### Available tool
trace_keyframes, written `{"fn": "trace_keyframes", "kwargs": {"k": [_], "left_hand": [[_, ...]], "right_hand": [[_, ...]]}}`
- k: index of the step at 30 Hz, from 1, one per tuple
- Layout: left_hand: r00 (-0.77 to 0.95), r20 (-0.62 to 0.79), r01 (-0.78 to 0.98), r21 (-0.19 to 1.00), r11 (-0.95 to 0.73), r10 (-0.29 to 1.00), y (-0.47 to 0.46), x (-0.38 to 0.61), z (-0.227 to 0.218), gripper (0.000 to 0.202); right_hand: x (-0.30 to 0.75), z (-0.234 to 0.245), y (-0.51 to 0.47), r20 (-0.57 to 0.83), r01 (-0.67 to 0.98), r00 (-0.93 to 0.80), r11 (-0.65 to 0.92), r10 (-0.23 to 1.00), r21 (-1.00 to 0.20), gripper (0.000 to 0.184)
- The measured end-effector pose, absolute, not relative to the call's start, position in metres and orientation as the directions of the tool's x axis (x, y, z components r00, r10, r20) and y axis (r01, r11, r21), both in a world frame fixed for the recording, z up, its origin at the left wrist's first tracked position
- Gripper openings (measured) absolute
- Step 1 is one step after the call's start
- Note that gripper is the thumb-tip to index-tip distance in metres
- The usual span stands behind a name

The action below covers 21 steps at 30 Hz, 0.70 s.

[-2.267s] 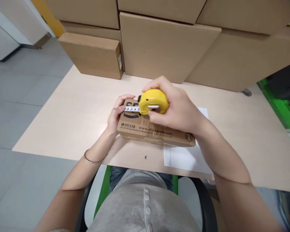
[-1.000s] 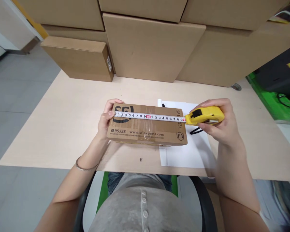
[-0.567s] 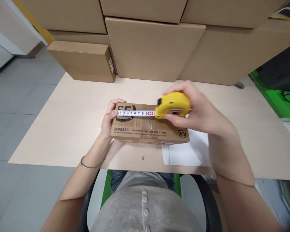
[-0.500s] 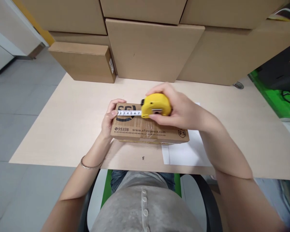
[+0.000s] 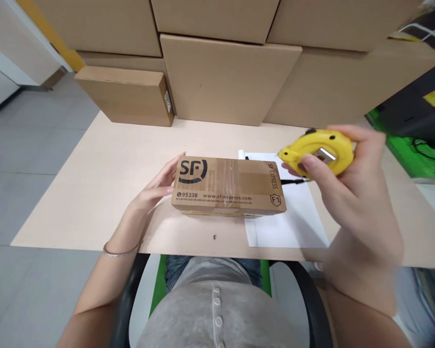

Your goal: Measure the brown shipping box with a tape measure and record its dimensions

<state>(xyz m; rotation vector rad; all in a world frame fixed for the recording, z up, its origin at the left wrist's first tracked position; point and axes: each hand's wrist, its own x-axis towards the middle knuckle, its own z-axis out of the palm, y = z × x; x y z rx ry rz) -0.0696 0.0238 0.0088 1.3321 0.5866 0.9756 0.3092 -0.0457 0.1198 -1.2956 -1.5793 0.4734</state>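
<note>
A brown cardboard box (image 5: pixel 221 181) with SF printing and clear tape over its top lies near the middle of the table. My left hand (image 5: pixel 155 187) is beside its left end, fingers stretched out, the fingertips at or touching the box's edge. Raised to the right of the box, my right hand (image 5: pixel 362 193) grips a yellow tape measure (image 5: pixel 335 140). Its blade is drawn in. White paper (image 5: pixel 286 232) lies partly under the box, and a black pen-like item (image 5: pixel 292 182) sticks out past the box's right end.
Large cardboard boxes (image 5: pixel 228 79) stand stacked along the back of the table (image 5: pixel 76 203). A flatter carton (image 5: pixel 126 99) stands at the back left. On the right are a black object (image 5: pixel 409 116) and a green surface (image 5: pixel 402 150).
The tape blade has gone back into its case. My right hand has lifted the tape measure off the box and moved right. My left hand has loosened and shifted slightly left.
</note>
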Motion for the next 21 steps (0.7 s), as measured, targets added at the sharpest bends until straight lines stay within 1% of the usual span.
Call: {"fn": "trace_keyframes", "kwargs": {"k": [2,4,6,8,10,11,13,14,15,17,18,21], "left_hand": [[0.518,0.188,-0.219,0.972,-0.083,0.835,0.022,-0.072,0.009,0.086],[0.530,0.198,-0.175,0.977,-0.123,0.824,0.018,-0.073,0.009,0.088],[0.577,0.231,-0.130,0.973,-0.191,0.783,0.012,-0.072,0.011,0.101],[0.615,0.297,-0.092,0.947,-0.307,0.731,0.004,-0.069,0.017,0.122],[0.588,0.422,-0.063,0.874,-0.481,0.690,-0.007,-0.060,0.027,0.138],[0.548,0.511,-0.049,0.810,-0.585,0.662,-0.013,-0.055,0.033,0.139],[0.468,0.692,-0.032,0.635,-0.772,0.550,-0.025,-0.042,0.042,0.133],[0.436,0.753,-0.015,0.553,-0.833,0.493,-0.031,-0.035,0.045,0.124],[0.411,0.786,0.013,0.501,-0.865,0.462,-0.038,-0.028,0.045,0.115],[0.381,0.794,0.084,0.480,-0.873,0.474,-0.050,-0.015,0.037,0.099],[0.373,0.793,0.105,0.479,-0.871,0.481,-0.056,-0.009,0.030,0.095],[0.346,0.787,0.160,0.488,-0.858,0.511,-0.072,0.003,0.004,0.095]], "right_hand": [[0.320,0.108,-0.061,0.354,0.584,0.153,0.204,0.923,-0.785,0.047],[0.320,0.101,-0.072,0.281,0.538,0.165,0.153,0.945,-0.829,0.045],[0.312,0.101,-0.077,0.285,0.453,0.187,0.175,0.940,-0.874,0.043],[0.301,0.106,-0.070,0.348,0.407,0.212,0.241,0.913,-0.881,0.041],[0.290,0.109,-0.048,0.434,0.375,0.176,0.348,0.883,-0.859,0.038],[0.286,0.109,-0.033,0.473,0.356,0.131,0.404,0.871,-0.843,0.037],[0.280,0.104,0.003,0.527,0.299,0.015,0.499,0.850,-0.814,0.041],[0.277,0.099,0.020,0.540,0.282,-0.034,0.527,0.841,-0.802,0.043],[0.275,0.094,0.036,0.551,0.269,-0.072,0.548,0.832,-0.792,0.046],[0.270,0.082,0.058,0.542,0.251,-0.118,0.553,0.832,-0.794,0.051],[0.268,0.076,0.064,0.529,0.246,-0.130,0.544,0.838,-0.802,0.052],[0.264,0.062,0.067,0.482,0.235,-0.150,0.504,0.863,-0.831,0.055]]}}
